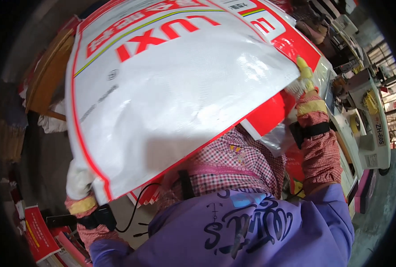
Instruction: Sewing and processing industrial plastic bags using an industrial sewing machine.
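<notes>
A large white woven plastic sack (180,93) with red edges and red print spreads across the view in front of me. My left hand (78,181), in a white glove, is closed on its near left corner, with the fingers partly hidden. At the sack's right corner is my right hand (305,80), in a white and yellow glove, closed on the edge; a yellow fingertip shows above it. Beneath the sack's near edge, a red and white sack (272,113) shows in part beside clear plastic film (276,139).
A sewing machine (369,120) with a pale body stands at the right on a worktable. Wooden furniture (51,73) with a curved edge is at the left. Red printed sacks (40,233) lie low on the left. A black cable (138,207) hangs near my left forearm.
</notes>
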`<state>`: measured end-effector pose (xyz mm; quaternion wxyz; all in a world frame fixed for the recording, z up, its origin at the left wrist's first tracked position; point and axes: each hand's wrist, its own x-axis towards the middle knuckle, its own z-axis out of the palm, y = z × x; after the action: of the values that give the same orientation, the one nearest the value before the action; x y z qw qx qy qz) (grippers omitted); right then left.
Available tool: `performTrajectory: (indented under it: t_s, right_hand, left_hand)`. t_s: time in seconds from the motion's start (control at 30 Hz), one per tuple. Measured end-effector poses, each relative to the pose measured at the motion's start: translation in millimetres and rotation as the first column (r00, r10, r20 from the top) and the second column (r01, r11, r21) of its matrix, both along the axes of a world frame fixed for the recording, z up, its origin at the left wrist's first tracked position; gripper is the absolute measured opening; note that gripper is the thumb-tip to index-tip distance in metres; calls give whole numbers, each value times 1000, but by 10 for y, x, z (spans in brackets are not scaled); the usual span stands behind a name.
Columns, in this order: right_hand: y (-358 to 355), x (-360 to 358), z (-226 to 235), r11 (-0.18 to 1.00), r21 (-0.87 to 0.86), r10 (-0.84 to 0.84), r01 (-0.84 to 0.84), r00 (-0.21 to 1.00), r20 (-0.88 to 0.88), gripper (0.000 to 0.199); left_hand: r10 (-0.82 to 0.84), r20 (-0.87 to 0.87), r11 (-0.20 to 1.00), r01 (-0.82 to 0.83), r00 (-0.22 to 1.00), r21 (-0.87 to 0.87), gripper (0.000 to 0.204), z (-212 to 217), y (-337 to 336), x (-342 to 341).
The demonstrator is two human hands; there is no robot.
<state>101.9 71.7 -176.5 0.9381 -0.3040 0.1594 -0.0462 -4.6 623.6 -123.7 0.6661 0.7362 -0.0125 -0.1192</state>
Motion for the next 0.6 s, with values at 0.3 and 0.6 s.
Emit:
performTrajectory:
  t_s: [0.3, 0.6]
  right_hand:
    - [1906, 165, -313, -629, -770, 123, -108, 964, -235, 38]
    - [1381, 813, -2105, -799, -523, 380, 298, 923, -56, 38]
  left_hand:
    - [374, -615, 806, -571, 694, -155, 12, -1889, 1443, -1138]
    - [332, -759, 726, -666, 560, -174, 25, -2129, 779, -1247]
